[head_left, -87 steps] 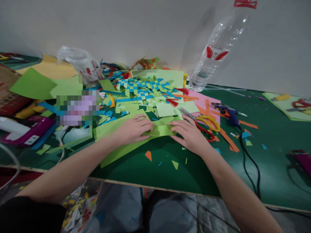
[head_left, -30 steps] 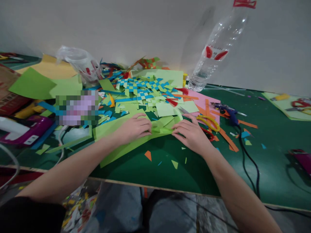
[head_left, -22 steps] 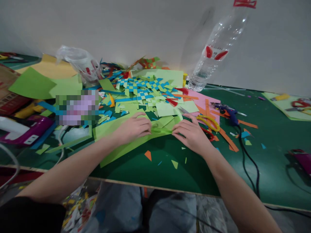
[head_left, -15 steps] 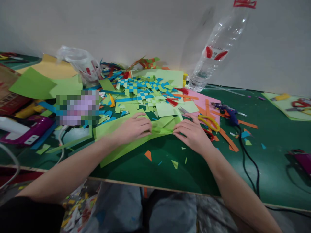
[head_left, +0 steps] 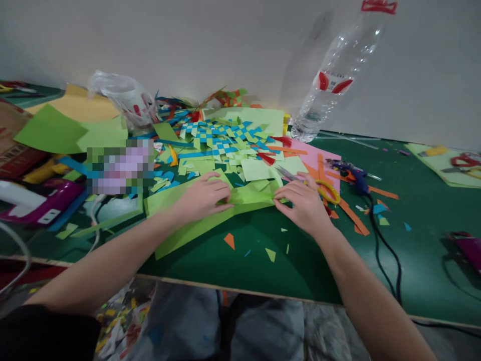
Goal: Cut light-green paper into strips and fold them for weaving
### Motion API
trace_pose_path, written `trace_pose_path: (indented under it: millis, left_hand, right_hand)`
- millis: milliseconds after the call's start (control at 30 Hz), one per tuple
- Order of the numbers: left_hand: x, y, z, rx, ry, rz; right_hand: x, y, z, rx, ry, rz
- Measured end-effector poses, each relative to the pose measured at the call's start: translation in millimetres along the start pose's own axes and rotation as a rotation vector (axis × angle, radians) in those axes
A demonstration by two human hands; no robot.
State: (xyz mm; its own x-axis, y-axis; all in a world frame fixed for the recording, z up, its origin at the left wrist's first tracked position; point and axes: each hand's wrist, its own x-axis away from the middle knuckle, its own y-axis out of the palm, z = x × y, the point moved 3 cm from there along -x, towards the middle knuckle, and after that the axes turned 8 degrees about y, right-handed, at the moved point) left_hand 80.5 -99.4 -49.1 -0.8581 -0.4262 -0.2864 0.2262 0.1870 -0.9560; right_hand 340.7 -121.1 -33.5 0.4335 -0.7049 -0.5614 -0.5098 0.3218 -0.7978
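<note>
A light green paper strip (head_left: 251, 195) stretches between my two hands at the middle of the table. My left hand (head_left: 207, 199) holds its left end, fingers curled over it and thumb below. At the right end, my right hand (head_left: 303, 204) pinches the paper between thumb and fingertips. Beneath my left hand and wrist lies a larger green paper sheet (head_left: 176, 234). Scissors with yellow handles (head_left: 327, 191) lie right behind my right hand, their blades partly hidden by it.
Behind my hands is a pile of blue-and-green woven paper pieces (head_left: 225, 135). A clear bottle (head_left: 338, 75) leans at the wall. A blue glue gun (head_left: 356, 179) with a black cord lies right. Left are a purple device (head_left: 56, 200) and a bagged cup (head_left: 130, 103).
My right hand has shifted slightly right, and its end of the strip is now pinched at the fingertips. The strip looks flatter and more drawn out. My left hand has moved slightly left.
</note>
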Motion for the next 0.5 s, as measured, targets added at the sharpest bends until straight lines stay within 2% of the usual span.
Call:
trace_pose_path:
  millis: [333,500]
  left_hand:
    - [0.1,1.9,-4.4,0.021,-0.091,-0.007]
    - [2.5,3.1,-7.0,-0.012,-0.090,0.015]
  right_hand:
    - [1.1,0.2,9.9,0.054,0.120,0.110]
    - [1.2,-1.7,11.2,0.050,0.165,0.149]
